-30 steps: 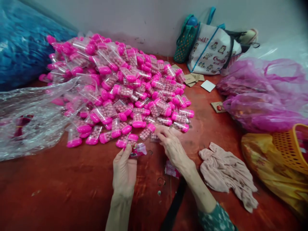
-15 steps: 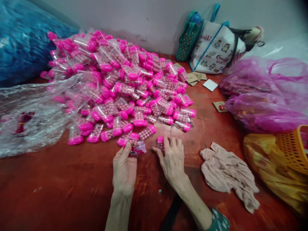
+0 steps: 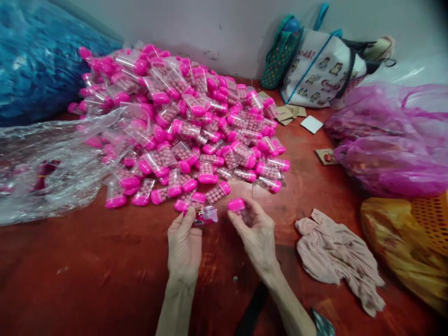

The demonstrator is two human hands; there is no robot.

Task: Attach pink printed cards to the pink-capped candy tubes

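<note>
My left hand [image 3: 184,242] pinches a small printed pink film piece [image 3: 206,215], perhaps a label sleeve, between thumb and fingers. A clear candy box with a pink cap [image 3: 237,205] is gripped in my right hand [image 3: 257,233], its cap pointing up and left; the fingers hide part of its body. The two hands are apart, just in front of a large pile of similar pink-capped boxes [image 3: 182,128] filled with small pink balls. One box [image 3: 217,192] lies at the pile's near edge, just beyond my hands.
Blue bags [image 3: 45,60] and a clear plastic sheet [image 3: 63,163] flank the pile at left. To the right are a crumpled cloth [image 3: 338,254], purple plastic bags [image 3: 392,144], an orange basket [image 3: 432,224], a white tote [image 3: 311,70] and cardboard pieces [image 3: 285,114] on the red floor [image 3: 115,270].
My right hand has picked a candy box up off the floor and tilted it. My left hand still holds the pink film piece. The whole view has shifted slightly.
</note>
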